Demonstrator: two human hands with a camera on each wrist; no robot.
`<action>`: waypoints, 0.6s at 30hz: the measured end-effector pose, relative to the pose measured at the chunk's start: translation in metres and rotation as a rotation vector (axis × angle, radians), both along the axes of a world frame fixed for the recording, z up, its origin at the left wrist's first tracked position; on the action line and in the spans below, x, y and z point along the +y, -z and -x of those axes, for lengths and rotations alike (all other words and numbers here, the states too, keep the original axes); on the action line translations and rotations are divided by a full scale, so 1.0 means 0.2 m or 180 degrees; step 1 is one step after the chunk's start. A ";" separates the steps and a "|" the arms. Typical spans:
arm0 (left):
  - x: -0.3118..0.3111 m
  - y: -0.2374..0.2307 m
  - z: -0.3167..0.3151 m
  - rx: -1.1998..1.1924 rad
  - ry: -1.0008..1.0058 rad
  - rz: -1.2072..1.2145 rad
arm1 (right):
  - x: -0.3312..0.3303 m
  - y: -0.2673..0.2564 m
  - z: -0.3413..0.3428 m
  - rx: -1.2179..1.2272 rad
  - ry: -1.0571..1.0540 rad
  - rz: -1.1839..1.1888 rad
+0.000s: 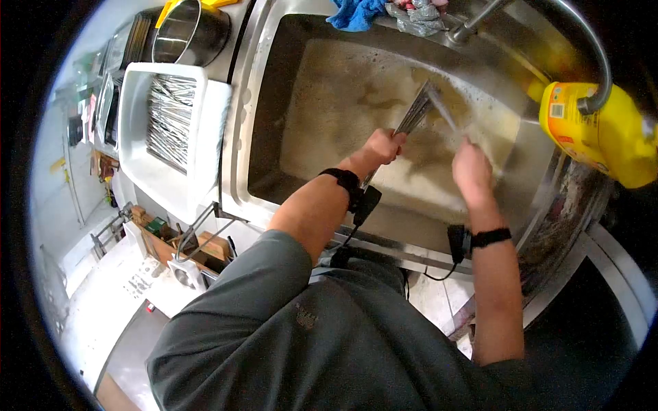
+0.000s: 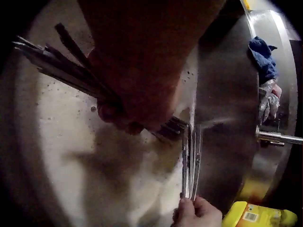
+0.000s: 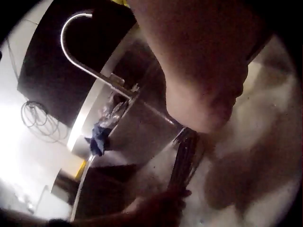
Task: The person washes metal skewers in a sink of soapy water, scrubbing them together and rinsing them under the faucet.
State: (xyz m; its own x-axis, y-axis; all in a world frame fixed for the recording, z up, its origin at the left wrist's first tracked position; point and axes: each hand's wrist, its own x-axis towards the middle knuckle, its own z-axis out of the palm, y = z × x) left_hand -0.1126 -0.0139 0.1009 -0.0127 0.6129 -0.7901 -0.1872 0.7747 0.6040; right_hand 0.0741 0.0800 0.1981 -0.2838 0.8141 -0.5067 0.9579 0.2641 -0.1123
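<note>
Head view: bright, L side blown out, fisheye warp w/ black corners, R hand [image 1: 473, 168] slightly blurred. Wrist views: dim, grainy, soft, dark edges; shadows on water [image 2: 61, 137], glare lower L in R-wrist view.

The grey-sleeved left arm [image 1: 312, 205] reaches toward the far right, its bare left hand [image 1: 385, 146] curled in a firm grip. To its right, the bare right forearm [image 1: 495, 288] points toward the far side, its bare right hand [image 1: 473, 169] slightly nearer than the left, fingertips [image 2: 186, 207] pinched together.
</note>
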 end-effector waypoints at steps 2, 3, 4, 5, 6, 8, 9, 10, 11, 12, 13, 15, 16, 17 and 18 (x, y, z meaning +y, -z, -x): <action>0.04 -0.03 0.00 0.0005 -0.0092 0.0041 | -0.10 0.04 0.00 -0.0065 -0.0070 0.0060; 0.06 -0.05 0.01 0.0024 -0.0107 0.0022 | -0.11 0.07 0.01 -0.0102 -0.0103 0.0116; 0.06 -0.09 -0.02 0.0040 -0.0072 -0.0073 | -0.09 0.09 0.01 -0.0094 -0.0106 0.0135; 0.03 -0.11 -0.04 0.0056 -0.0041 -0.0141 | -0.05 0.13 0.02 -0.0005 0.0101 0.0082; 0.02 -0.09 -0.03 0.0081 -0.0032 -0.0122 | -0.01 0.17 0.03 0.0098 0.0325 0.0002; 0.02 -0.06 -0.03 0.0361 0.0275 0.0114 | 0.07 0.21 0.00 0.0177 0.0451 0.0085; 0.02 -0.04 -0.02 0.0357 0.0293 0.0113 | 0.09 0.22 -0.02 0.0222 0.0556 0.0162; 0.02 -0.04 -0.01 0.0265 0.0139 0.0103 | 0.08 0.19 -0.03 0.0205 0.0558 0.0163; 0.02 -0.04 -0.01 0.0167 -0.0027 0.0098 | 0.05 0.10 -0.03 0.0200 0.0505 0.0234; 0.02 -0.03 -0.01 0.0150 -0.0049 0.0103 | 0.01 0.04 -0.02 0.0201 0.0440 0.0304; 0.04 -0.02 -0.01 0.0014 -0.0233 0.0122 | -0.04 0.01 -0.01 0.0196 0.0409 0.0301; 0.05 0.03 -0.01 -0.0118 -0.0415 0.0132 | -0.11 -0.04 0.02 -0.0024 0.0226 0.0318; 0.03 0.09 -0.03 0.0492 0.0079 -0.0296 | -0.11 -0.01 0.01 -0.0039 0.0236 0.0332; 0.02 0.09 -0.05 0.1099 0.0573 -0.0724 | -0.08 0.05 0.01 -0.0005 0.0310 0.0332; 0.02 0.10 -0.06 0.1121 0.0579 -0.0725 | -0.02 0.11 0.03 0.0065 0.0382 0.0314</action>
